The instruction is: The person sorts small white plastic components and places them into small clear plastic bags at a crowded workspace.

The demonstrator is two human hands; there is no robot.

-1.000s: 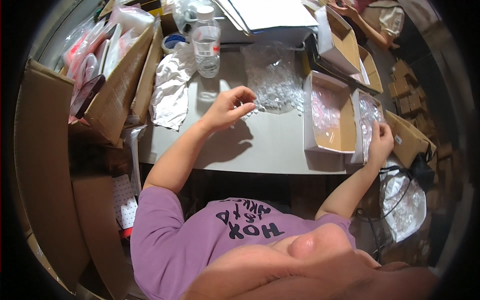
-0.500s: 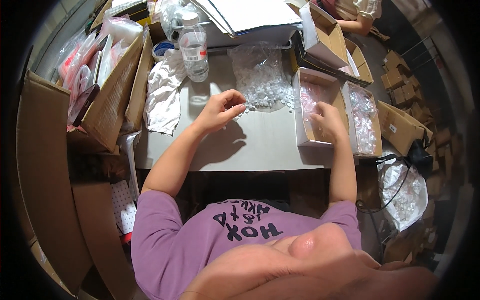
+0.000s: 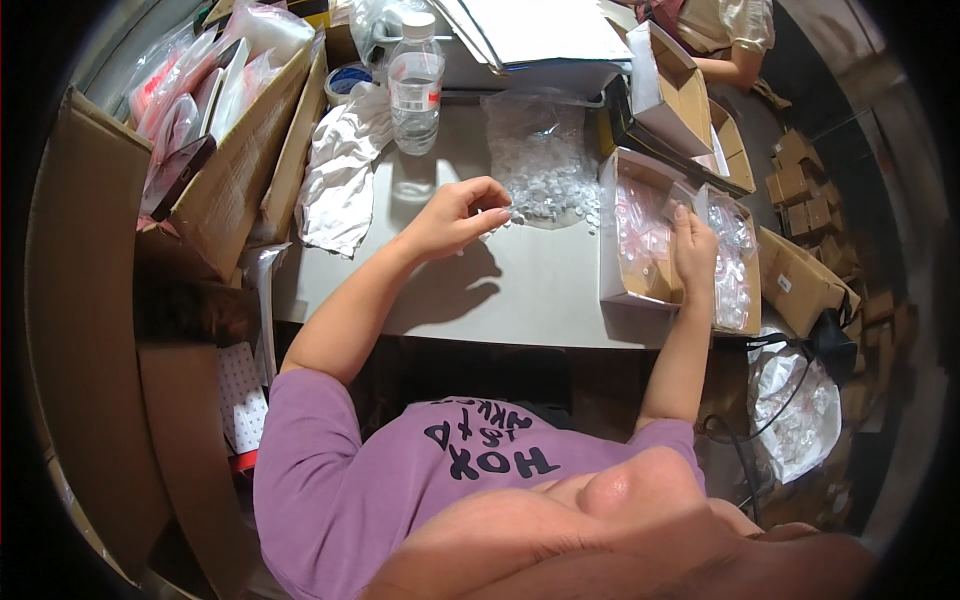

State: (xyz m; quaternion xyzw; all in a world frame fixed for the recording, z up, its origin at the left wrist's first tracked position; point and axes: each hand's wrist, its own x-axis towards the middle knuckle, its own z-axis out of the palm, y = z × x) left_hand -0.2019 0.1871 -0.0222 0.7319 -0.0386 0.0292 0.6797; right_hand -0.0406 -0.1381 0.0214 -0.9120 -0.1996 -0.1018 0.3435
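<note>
My left hand [image 3: 462, 216] is bent over the table, thumb and forefinger closed together at the near left edge of a pile of small clear-white pieces [image 3: 552, 185]. What lies between those fingertips is too small to make out. The pile spills from the mouth of a clear plastic bag [image 3: 535, 118] lying flat. My right hand [image 3: 693, 245] is at the right wall of an open white carton [image 3: 612, 270], thumb and fingers closed on a small clear packet [image 3: 680, 198]. Inside the carton lie several similar clear packets [image 3: 642, 232] with pinkish marks.
Right of the carton stands another box [image 3: 738, 315] of clear packets. A water bottle [image 3: 415, 95], a white cloth [image 3: 340, 185] and a blue tape roll [image 3: 348, 80] are at the back left. Cardboard boxes [image 3: 235, 165] flank the left side. Another person's arm [image 3: 735, 68] shows at the far right.
My right hand has moved from inside the carton to its right wall, now with a packet at its fingertips. My left hand remains by the pile. The whole view has shifted slightly.
</note>
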